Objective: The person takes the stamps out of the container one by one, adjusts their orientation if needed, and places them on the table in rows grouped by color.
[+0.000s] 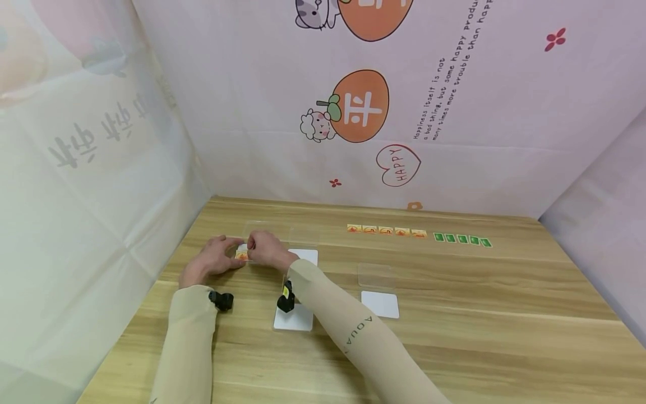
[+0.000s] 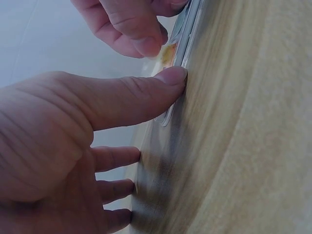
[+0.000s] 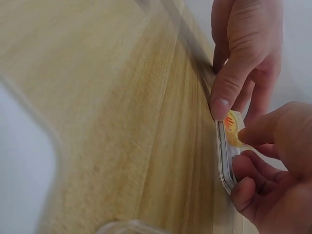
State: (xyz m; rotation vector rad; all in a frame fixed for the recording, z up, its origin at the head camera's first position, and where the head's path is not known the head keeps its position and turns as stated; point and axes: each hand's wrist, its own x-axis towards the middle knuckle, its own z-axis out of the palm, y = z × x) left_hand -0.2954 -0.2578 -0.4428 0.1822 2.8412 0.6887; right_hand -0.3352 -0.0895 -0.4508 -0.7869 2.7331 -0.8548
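Observation:
At the left of the table, my left hand (image 1: 212, 259) holds a clear, round-cornered plastic case (image 3: 221, 158) between thumb and forefinger. Its thumb presses the near edge, while the other fingertips touch the wood. Over the case, my right hand (image 1: 270, 250) pinches a small orange-and-yellow sticker (image 3: 231, 127) between thumb and forefinger. One end of that sticker lies at the case's face near my left thumb. The right fingers hide its other end and part of the case.
White round-cornered cards (image 1: 380, 304) and clear plates (image 1: 375, 276) lie about the table. Farther back are a row of orange-yellow stickers (image 1: 386, 230) and a row of green ones (image 1: 462, 239). A printed cloth (image 1: 282, 151) hangs along the back edge.

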